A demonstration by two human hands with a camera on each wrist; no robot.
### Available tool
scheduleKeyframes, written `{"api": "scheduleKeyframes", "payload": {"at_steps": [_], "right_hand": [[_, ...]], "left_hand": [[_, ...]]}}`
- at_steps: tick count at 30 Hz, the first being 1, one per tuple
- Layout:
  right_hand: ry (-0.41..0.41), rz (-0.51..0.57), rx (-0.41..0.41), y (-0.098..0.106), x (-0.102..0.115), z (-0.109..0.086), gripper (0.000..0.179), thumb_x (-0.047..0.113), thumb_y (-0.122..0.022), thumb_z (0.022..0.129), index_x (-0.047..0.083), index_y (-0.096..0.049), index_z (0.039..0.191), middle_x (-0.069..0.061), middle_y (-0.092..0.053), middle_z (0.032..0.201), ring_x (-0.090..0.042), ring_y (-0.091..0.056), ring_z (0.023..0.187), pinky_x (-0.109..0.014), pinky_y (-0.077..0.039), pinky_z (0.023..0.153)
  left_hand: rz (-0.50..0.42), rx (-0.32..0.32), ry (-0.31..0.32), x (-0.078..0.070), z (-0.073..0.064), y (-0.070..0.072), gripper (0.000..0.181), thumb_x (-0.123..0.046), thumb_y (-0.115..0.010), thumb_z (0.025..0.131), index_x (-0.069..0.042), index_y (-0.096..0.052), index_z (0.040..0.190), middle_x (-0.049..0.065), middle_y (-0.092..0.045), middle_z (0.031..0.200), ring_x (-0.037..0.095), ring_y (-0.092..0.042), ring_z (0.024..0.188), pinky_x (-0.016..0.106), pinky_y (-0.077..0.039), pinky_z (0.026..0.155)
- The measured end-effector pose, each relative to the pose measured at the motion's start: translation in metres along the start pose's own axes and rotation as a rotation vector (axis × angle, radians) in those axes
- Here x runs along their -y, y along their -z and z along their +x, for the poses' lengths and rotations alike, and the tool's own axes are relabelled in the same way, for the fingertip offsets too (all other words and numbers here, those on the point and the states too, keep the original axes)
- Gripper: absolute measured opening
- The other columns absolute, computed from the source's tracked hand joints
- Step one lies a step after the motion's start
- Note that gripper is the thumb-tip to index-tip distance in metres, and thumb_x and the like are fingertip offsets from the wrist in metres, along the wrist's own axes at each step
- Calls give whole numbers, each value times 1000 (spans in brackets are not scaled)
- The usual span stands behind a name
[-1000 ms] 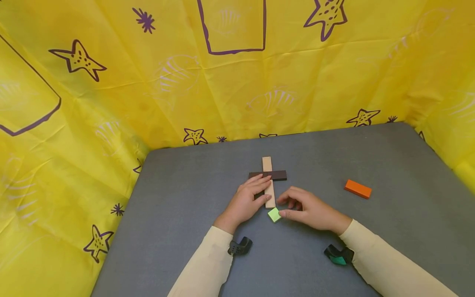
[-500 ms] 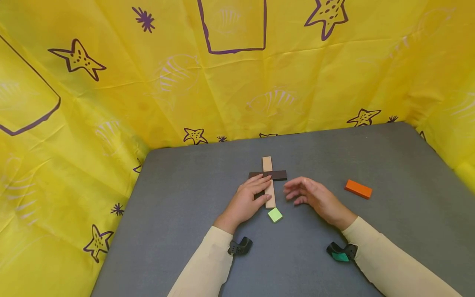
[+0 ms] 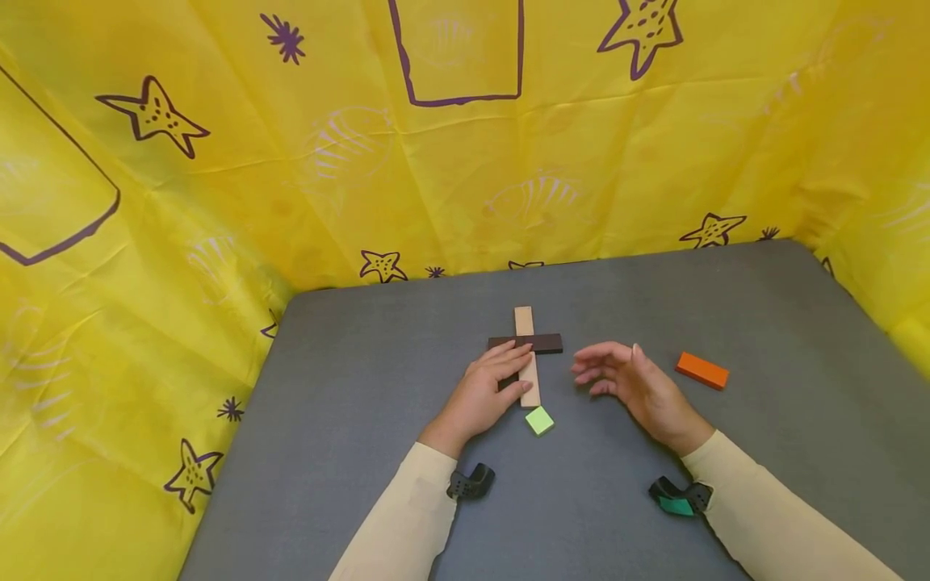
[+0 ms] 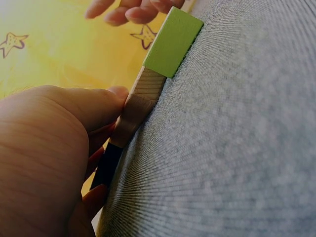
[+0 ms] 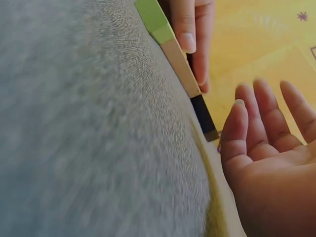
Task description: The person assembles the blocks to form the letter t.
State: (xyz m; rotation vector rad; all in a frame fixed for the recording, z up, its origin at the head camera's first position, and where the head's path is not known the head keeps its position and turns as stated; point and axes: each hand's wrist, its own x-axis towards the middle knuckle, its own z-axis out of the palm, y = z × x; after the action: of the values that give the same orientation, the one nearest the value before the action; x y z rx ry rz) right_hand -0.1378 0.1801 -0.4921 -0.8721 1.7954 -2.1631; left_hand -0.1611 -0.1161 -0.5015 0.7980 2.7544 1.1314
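Note:
My left hand [image 3: 475,399] lies over a cross of flat wooden blocks, its fingertips on the dark brown block [image 3: 548,343] and its thumb on the lower light wood block [image 3: 529,391]. Another stretch of light wood [image 3: 523,319] shows beyond the dark block. A light green block [image 3: 540,420] sits turned at the near end of the lower light block, as the left wrist view also shows. My right hand [image 3: 647,395] is raised to the right of the cross, fingers gently bent, with nothing in its grasp.
An orange block [image 3: 701,370] lies apart on the right side of the grey table [image 3: 363,363]. A yellow cloth [image 3: 450,186] with drawn starfish hangs behind the table and along both sides. Each wrist wears a black band.
My right hand has let go of the green block and moved away to the right, its palm turning upward. The left hand stays put on the blocks.

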Motion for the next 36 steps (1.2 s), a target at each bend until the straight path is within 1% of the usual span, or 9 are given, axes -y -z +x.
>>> {"api": "scheduleKeyframes", "payload": {"at_steps": [5, 9, 11, 15, 20, 27, 31, 36], "right_hand": [[79, 13, -24, 4, 0, -15, 68, 34, -9, 120, -12, -51, 148, -25, -62, 137, -33, -61, 122, -36, -52, 99], [170, 47, -6, 8, -2, -29, 65, 24, -5, 119, -14, -47, 150, -24, -62, 137, -33, -62, 123, -35, -51, 99], [208, 64, 9, 10, -3, -35, 66, 20, -2, 117, -17, -44, 151, -25, -61, 137, -33, -61, 123, -36, -51, 98], [245, 75, 6, 15, -3, -43, 68, 20, 1, 116, -20, -41, 151, -25, -60, 138, -33, -61, 124, -35, -50, 98], [262, 87, -41, 20, 0, -52, 67, 21, -1, 116, -18, -42, 153, -23, -60, 141, -32, -60, 127, -36, -51, 97], [367, 150, -110, 34, 3, -64, 64, 16, -5, 115, -21, -41, 152, -26, -60, 142, -32, -58, 131, -36, -50, 97], [390, 212, -170, 46, 6, -69, 63, 17, -7, 116, -22, -42, 152, -27, -61, 141, -34, -58, 131, -36, -49, 100], [416, 242, -259, 60, 12, -73, 61, 14, -11, 115, -22, -45, 149, -27, -63, 137, -34, -59, 129, -36, -48, 100]], "left_hand": [[-5, 7, 6, 0, 0, 0, 52, -23, -74, 108, -11, -60, 157, -8, -50, 165, 11, -31, 158, 60, -25, 125], [-10, 5, 0, 1, -1, 0, 53, -23, -74, 108, -11, -60, 157, -8, -50, 165, 12, -31, 158, 60, -25, 125], [-13, 2, -2, 1, -1, 0, 53, -23, -74, 108, -10, -60, 157, -7, -50, 165, 12, -31, 159, 60, -24, 125], [-15, 1, -4, 2, -1, 0, 53, -22, -74, 108, -11, -60, 157, -7, -50, 165, 12, -31, 159, 60, -24, 126], [-14, -4, -11, 2, -1, -1, 52, -23, -74, 108, -10, -61, 157, -7, -50, 164, 12, -32, 158, 62, -25, 125], [-15, -15, -21, 5, 0, -3, 52, -21, -75, 107, -10, -61, 156, -7, -51, 164, 12, -33, 158, 63, -24, 125], [-16, -12, -16, 4, 0, -3, 52, -22, -75, 107, -11, -61, 156, -7, -51, 164, 11, -33, 158, 63, -23, 125], [-17, -10, -14, 3, 0, -2, 52, -23, -74, 108, -11, -61, 157, -8, -51, 164, 10, -32, 158, 63, -23, 125]]}}
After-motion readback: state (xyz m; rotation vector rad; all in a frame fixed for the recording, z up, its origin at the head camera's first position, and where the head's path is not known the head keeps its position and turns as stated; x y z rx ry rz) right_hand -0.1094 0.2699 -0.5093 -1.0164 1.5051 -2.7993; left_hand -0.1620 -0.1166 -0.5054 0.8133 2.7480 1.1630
